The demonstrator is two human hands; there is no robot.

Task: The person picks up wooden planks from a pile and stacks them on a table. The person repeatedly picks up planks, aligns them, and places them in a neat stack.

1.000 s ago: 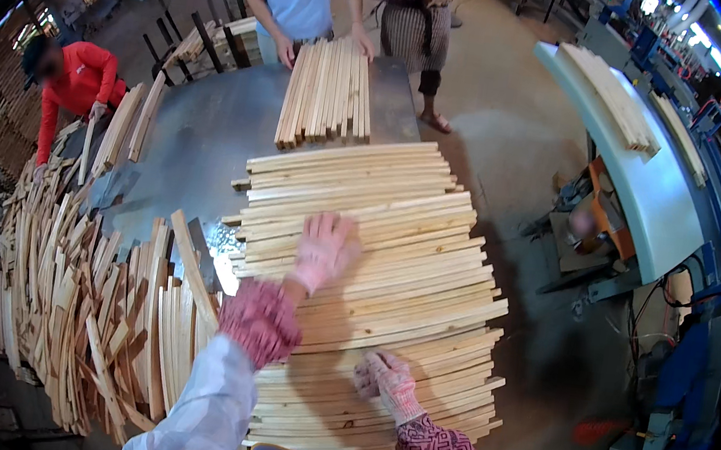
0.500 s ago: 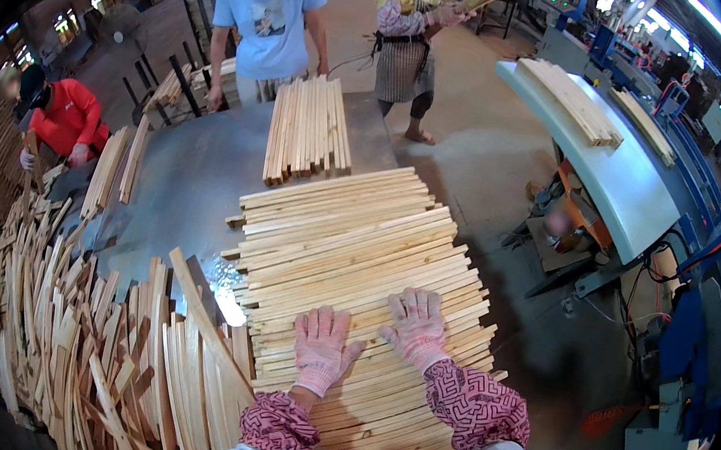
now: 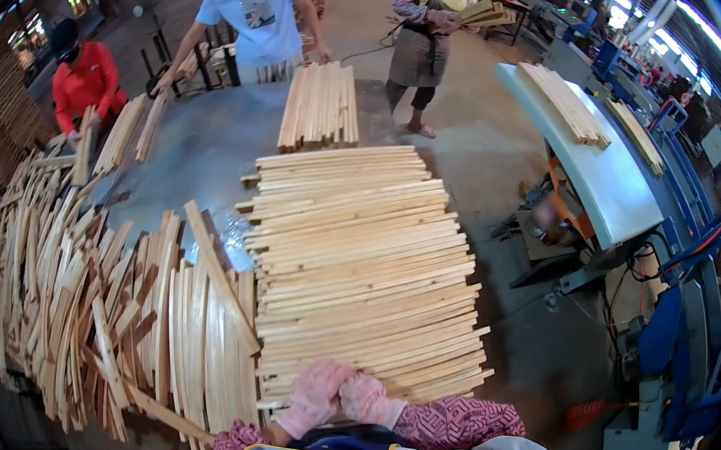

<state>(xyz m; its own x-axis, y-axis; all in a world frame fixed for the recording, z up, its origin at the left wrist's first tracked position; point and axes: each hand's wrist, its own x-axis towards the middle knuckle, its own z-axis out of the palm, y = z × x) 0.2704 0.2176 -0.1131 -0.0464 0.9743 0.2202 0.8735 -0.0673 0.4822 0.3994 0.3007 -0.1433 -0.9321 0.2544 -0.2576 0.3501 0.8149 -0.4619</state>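
Observation:
A wide layer of pale wooden strips (image 3: 365,262) lies side by side in front of me, their ends uneven. At its near edge, close to my body, my two gloved hands come together. My left hand (image 3: 314,397), in a pinkish work glove, has its fingers bent against the right one. My right hand (image 3: 368,400), gloved alike, is curled closed beside it. Whatever the fingers might hold is hidden. Patterned pink sleeve covers (image 3: 458,421) wrap my forearms.
Loose, jumbled strips (image 3: 71,306) heap up on the left. A smaller strip stack (image 3: 323,108) sits farther along the metal table (image 3: 208,148). Across it are a person in light blue (image 3: 265,15), one in red (image 3: 88,84) and one carrying strips (image 3: 423,48). Machinery (image 3: 672,326) stands right.
Both hands have left the middle of the strips and drawn back together toward my body, their fingers no longer spread. The person in light blue now reaches to a strip on the left.

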